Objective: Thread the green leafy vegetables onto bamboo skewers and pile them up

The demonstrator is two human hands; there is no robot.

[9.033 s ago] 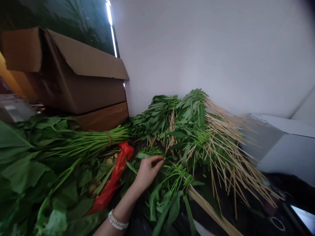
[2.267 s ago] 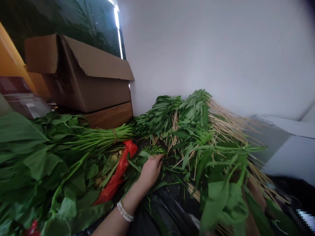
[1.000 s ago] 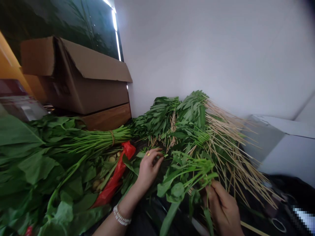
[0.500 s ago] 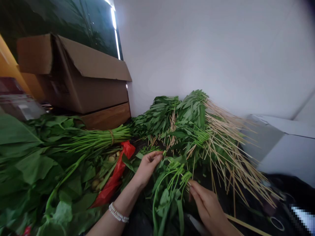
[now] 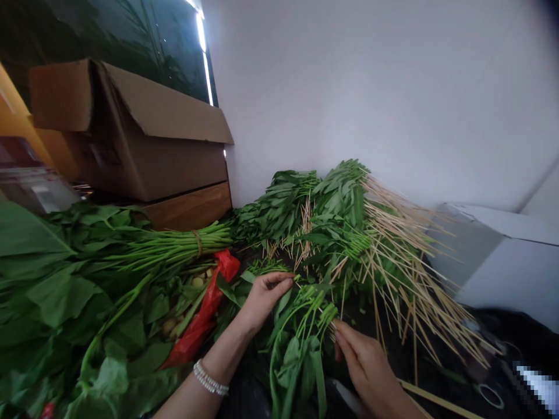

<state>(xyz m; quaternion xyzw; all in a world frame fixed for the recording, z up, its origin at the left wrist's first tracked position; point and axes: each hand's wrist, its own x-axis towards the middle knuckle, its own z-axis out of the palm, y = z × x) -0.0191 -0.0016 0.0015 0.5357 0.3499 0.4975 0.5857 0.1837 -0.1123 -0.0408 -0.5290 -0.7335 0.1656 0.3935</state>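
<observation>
Right hand: right of the red bag, finger and thumb pinched on a thin stick, partly hidden by the hand.
Skewered greens: on that stick, between bag and right hand.
Left hand: just right of the bag, fingertips closed on a stem end, mostly covered.
Heaped skewers: right of the bag, overlapping.
Box: beyond the bag, interior unseen.

Left hand: lower centre, thumb and forefinger pinched; right hand: lower right of centre, fingertips pinched
</observation>
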